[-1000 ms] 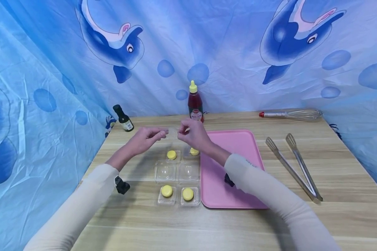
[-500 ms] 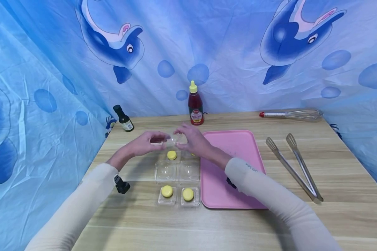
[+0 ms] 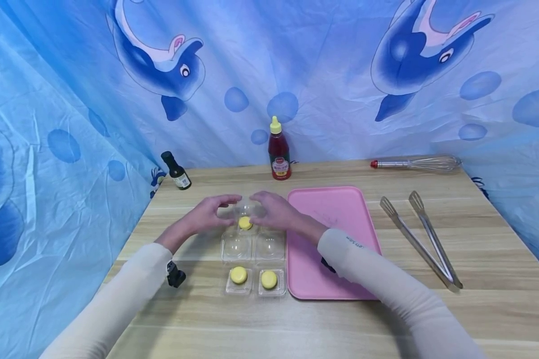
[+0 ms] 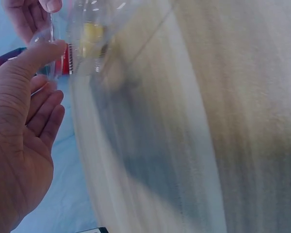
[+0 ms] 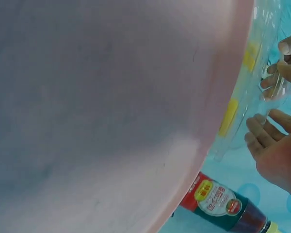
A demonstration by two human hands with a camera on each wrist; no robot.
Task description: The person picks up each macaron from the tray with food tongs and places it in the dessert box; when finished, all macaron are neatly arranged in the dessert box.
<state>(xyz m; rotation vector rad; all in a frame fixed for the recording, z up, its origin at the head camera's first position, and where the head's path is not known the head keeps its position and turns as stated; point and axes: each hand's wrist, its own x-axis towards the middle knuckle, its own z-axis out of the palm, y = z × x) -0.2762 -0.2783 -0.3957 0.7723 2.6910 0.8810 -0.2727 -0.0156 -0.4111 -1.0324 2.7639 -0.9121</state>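
Observation:
In the head view a clear plastic lid (image 3: 245, 206) spans the space between my two hands, just above the far-left yellow macaron (image 3: 245, 223). My left hand (image 3: 206, 215) pinches the lid's left side between thumb and fingers, its lower fingers loose in the left wrist view. At the opposite side, my right hand (image 3: 276, 212) holds the lid with thumb and fingertips. Whether the lid is hinged to a box cannot be told. Nearer me, clear boxes hold another yellow macaron (image 3: 239, 275) and a third macaron (image 3: 269, 279). Behind my right hand, the far-right box is mostly hidden.
Two clear domed lids (image 3: 253, 246) lie between the box rows. A pink tray (image 3: 332, 244) adjoins them on the right, with metal tongs (image 3: 424, 239) beyond it. A red sauce bottle (image 3: 280, 154), a dark small bottle (image 3: 176, 171) and a whisk (image 3: 417, 163) stand or lie at the back.
Both hands have come down and nearer with the clear lid, from behind the far boxes to above the far-left macaron. The sauce bottle is fully uncovered now; the far-right macaron is covered.

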